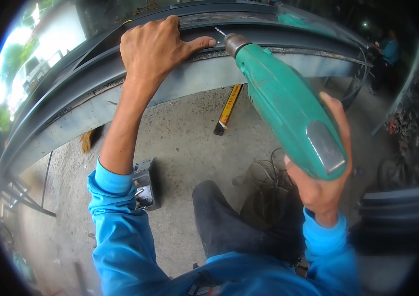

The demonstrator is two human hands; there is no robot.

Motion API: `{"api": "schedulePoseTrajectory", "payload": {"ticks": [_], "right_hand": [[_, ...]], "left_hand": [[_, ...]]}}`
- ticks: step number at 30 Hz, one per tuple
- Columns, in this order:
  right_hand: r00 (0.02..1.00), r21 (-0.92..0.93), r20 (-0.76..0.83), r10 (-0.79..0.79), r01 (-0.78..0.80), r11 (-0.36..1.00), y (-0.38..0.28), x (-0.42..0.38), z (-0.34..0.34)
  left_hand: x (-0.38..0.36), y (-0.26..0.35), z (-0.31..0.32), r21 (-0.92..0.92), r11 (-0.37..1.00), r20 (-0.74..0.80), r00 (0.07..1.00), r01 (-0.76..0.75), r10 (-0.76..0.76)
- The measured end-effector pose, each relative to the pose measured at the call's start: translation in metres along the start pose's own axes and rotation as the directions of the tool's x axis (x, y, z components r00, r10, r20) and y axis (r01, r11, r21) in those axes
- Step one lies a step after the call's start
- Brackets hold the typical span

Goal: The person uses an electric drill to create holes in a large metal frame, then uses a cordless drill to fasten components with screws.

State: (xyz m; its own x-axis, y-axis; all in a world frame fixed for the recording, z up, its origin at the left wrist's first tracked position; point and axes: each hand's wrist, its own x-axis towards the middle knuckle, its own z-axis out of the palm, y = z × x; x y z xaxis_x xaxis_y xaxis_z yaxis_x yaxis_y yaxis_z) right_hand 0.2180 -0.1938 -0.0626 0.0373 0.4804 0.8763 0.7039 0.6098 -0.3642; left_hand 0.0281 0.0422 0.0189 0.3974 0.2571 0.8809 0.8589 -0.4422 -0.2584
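Observation:
A green power drill [288, 103] is in my right hand [325, 187], which wraps round its rear end from below. From its dark chuck [237, 44] a thin drill bit [219, 31] points up and left, its tip close to the face of a dark grey metal beam [288, 35]. My left hand [155, 47] grips the upper edge of this beam, fingers curled over the far side. Its thumb lies along the near face, pointing at a small bright spot just left of the chuck. The drill's trigger is hidden behind the body.
Below the beam runs a pale metal bar [189, 81]. A yellow spirit level [230, 106] leans under it. On the concrete floor stand an open grey box [146, 185] and a broom head [87, 140]. Another person [388, 52] is at the far right. Dark metal lengths [399, 202] lie lower right.

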Motion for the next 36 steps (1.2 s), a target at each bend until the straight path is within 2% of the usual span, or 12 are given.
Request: {"api": "schedulePoseTrajectory", "payload": {"ticks": [8, 16, 17, 19, 21, 23, 26, 28, 31, 32, 34, 36], "right_hand": [[1.0, -0.038, 0.008, -0.001, 0.002, 0.999, 0.004, 0.0, -0.003], [0.996, -0.001, -0.017, 0.088, -0.088, 0.996, 0.002, -0.004, -0.001], [0.996, -0.003, -0.016, 0.089, -0.089, 0.996, 0.002, -0.003, -0.001], [1.0, -0.051, 0.014, -0.007, 0.008, 0.999, 0.004, -0.002, -0.003], [1.0, -0.035, 0.012, 0.013, -0.012, 0.999, 0.006, -0.004, -0.003], [0.999, -0.02, 0.011, 0.035, -0.034, 0.999, 0.005, -0.004, -0.002], [0.999, -0.028, -0.018, 0.036, -0.037, 0.999, -0.003, -0.001, 0.0], [0.993, -0.138, 0.059, 0.102, -0.093, 0.986, -0.015, 0.008, -0.005], [0.989, -0.111, 0.046, 0.141, -0.135, 0.985, -0.031, 0.02, -0.003], [0.99, -0.122, 0.052, 0.132, -0.125, 0.985, -0.033, 0.022, -0.004], [0.984, -0.273, 0.102, 0.148, -0.115, 0.955, -0.036, 0.021, -0.005], [0.987, -0.266, 0.1, 0.128, -0.097, 0.959, -0.041, 0.02, -0.001]], "left_hand": [[0.001, 0.0, -0.001, 0.02, 1.0, -0.012, 1.0, 0.0, 0.0], [0.0, -0.001, 0.001, 0.021, 1.0, -0.032, 0.999, -0.004, 0.005], [0.0, -0.001, 0.001, 0.022, 1.0, -0.027, 1.0, -0.004, 0.005], [0.0, 0.0, 0.001, 0.015, 1.0, -0.011, 1.0, 0.001, -0.001], [-0.001, -0.001, 0.002, 0.011, 1.0, 0.006, 1.0, 0.007, -0.007], [-0.001, -0.001, 0.003, 0.009, 1.0, -0.045, 0.999, -0.011, 0.011], [-0.001, -0.002, 0.0, -0.017, 1.0, -0.015, 1.0, -0.017, 0.016], [-0.003, -0.004, 0.002, -0.041, 0.999, -0.024, 0.999, -0.025, 0.024], [-0.001, -0.004, 0.002, -0.052, 0.998, -0.036, 0.999, -0.037, 0.035], [0.0, -0.004, 0.001, -0.031, 0.999, -0.026, 0.999, -0.037, 0.037], [-0.001, -0.003, 0.0, -0.038, 0.999, -0.011, 1.0, -0.03, 0.03], [-0.002, -0.003, -0.001, -0.041, 0.999, 0.006, 1.0, -0.023, 0.023]]}}
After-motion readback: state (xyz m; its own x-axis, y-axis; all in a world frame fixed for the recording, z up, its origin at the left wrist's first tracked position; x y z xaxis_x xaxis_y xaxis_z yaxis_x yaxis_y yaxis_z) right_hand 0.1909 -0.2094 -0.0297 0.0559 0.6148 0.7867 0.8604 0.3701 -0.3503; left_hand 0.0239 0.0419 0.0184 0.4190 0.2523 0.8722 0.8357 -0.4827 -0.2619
